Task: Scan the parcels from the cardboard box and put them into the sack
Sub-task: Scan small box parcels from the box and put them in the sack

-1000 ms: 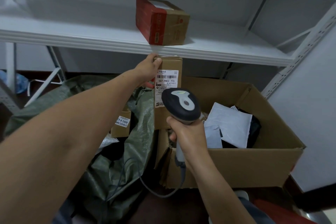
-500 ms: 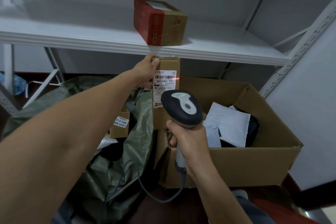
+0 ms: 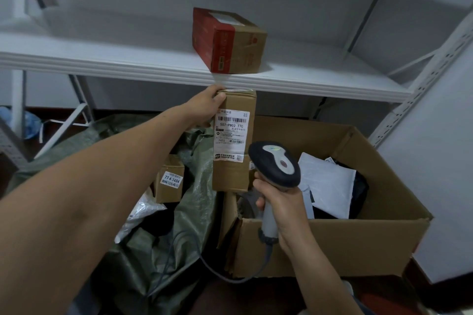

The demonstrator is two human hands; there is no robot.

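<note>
My left hand (image 3: 206, 104) grips the top corner of a tall brown parcel (image 3: 233, 171), held upright with its white barcode label facing me, over the seam between sack and box. My right hand (image 3: 282, 202) grips the handle of a black and grey barcode scanner (image 3: 275, 162), whose head sits just right of the parcel's lower half. The big cardboard box (image 3: 358, 245) lies open on the right with white and black mailer bags (image 3: 327, 181) inside. The green woven sack (image 3: 158, 245) sprawls on the left, holding a small labelled carton (image 3: 170, 180) and a silvery bag.
A white metal shelf (image 3: 102, 61) runs across just above the held parcel, with a red and brown box (image 3: 227, 41) on it. The shelf's upright (image 3: 422, 89) stands to the right of the cardboard box. The scanner's cable (image 3: 225, 276) loops down over the sack.
The red scan line seen on the label half a second ago is gone. The scanner has shifted right, away from the label. The parcel stays in about the same place.
</note>
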